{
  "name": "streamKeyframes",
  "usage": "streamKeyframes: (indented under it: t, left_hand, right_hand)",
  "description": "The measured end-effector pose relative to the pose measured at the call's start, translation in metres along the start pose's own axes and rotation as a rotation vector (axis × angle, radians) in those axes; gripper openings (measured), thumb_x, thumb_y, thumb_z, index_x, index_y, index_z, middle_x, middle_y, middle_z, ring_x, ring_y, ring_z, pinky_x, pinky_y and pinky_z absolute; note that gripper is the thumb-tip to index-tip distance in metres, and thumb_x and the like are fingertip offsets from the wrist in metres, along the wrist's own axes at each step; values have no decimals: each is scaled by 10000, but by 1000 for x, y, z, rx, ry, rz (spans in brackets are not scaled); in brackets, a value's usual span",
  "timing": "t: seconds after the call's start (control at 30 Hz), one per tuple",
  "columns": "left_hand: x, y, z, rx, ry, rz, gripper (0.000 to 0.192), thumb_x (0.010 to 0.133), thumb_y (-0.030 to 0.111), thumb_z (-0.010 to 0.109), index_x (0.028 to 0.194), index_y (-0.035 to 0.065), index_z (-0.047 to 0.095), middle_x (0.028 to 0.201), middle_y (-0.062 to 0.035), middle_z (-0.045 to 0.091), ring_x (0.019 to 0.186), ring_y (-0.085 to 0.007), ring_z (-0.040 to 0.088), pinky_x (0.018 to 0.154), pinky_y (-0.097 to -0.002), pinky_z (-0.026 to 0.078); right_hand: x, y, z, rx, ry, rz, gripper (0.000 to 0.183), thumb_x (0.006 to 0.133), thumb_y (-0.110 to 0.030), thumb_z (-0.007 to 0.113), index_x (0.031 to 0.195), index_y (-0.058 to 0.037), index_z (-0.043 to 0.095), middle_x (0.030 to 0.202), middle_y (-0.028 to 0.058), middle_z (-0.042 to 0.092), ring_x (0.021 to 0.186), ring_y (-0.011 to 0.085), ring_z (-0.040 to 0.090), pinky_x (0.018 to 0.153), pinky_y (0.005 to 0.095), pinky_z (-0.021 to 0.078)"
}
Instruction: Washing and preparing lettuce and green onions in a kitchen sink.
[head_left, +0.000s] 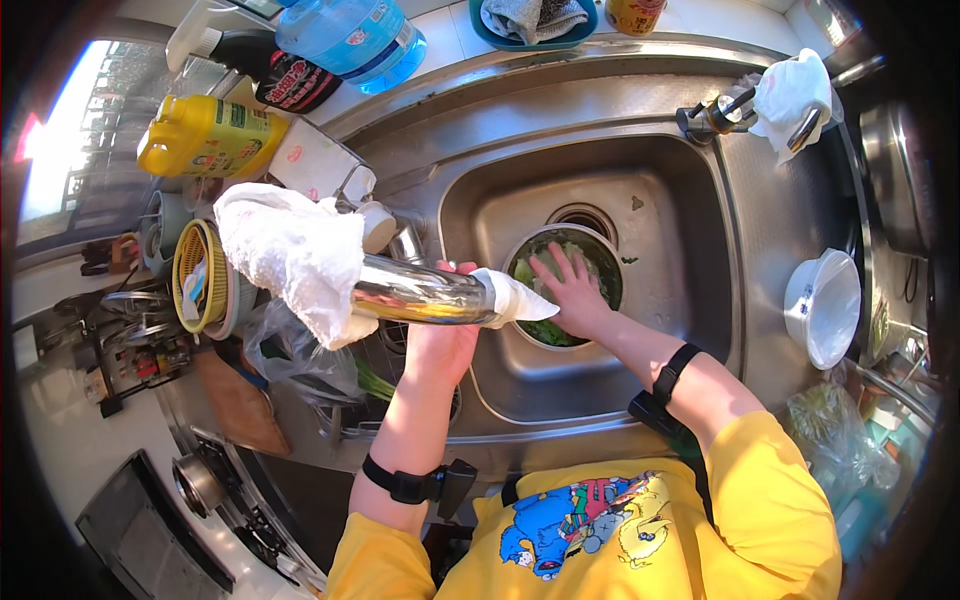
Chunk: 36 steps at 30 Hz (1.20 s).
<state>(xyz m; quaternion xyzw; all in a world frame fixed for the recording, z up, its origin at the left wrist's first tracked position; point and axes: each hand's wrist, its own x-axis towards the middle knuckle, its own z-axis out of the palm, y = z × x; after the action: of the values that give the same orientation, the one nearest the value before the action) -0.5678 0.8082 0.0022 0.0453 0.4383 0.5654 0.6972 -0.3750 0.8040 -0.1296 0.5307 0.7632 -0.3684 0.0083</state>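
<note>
A round bowl (555, 341) stands in the stainless steel sink (675, 307), partly over the drain. Wet leafy greens (538, 330) lie in it. My right hand (574, 296) reaches into the bowl, fingers spread over the greens. A thick chrome faucet spout (424, 291) crosses high over the sink's left side, with a white towel (289, 262) around its left part and a white cloth (517, 298) tied at its tip. My left hand (444, 349) is behind the spout, palm partly showing; the spout hides its grip.
A white plastic bowl (821, 307) stands right of the sink. A second faucet (709, 120) rises at the back right. To the left are a yellow basket (199, 277), a plastic bag (304, 352) and a yellow jug (214, 135). Bottles, including a blue one (360, 45), line the back ledge.
</note>
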Motion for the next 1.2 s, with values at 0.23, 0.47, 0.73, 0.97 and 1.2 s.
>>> streamKeyframes:
  t: [0.23,0.47,0.73,0.97,1.2]
  left_hand:
    - [19,-69,-31,393,93,-85,471,971,460,387,1006,30,574,835,-59,603,757,-137,563,697,-274,465]
    - [66,-147,-78,1658,-21,233,536,795,37,592,1306,49,432,1308,-204,439,1204,-364,448,1010,-409,377]
    - [84,-162,-52,1956,57,92,475,775,36,615,1241,54,521,1141,-225,552,1092,-360,518,949,-422,416]
    - [87,-127,-59,1675,-51,496,362,829,56,628,1189,73,591,996,-163,607,845,-296,611,769,-331,505]
    - [72,-108,-32,988,6,-244,330,795,17,668,1092,5,526,978,-68,596,857,-101,582,741,-231,492]
  right_hand:
    - [12,19,30,-196,-129,-26,620,829,-363,596,1385,-208,370,1490,52,212,1390,417,63,1008,696,229]
    - [-2,36,11,-138,-110,-73,604,785,-278,654,1336,-184,425,1524,70,124,1386,422,91,1000,688,259]
    - [-9,49,23,-80,-122,69,902,737,-295,706,1464,-221,177,1529,167,1,1355,457,187,1054,544,289]
    - [1,35,-4,-56,-278,90,723,750,-229,668,1397,-187,347,1517,178,95,1379,405,165,1096,491,234]
    - [-6,35,-30,471,145,-99,525,748,-126,668,1238,-65,490,1341,207,405,1199,372,431,992,423,384]
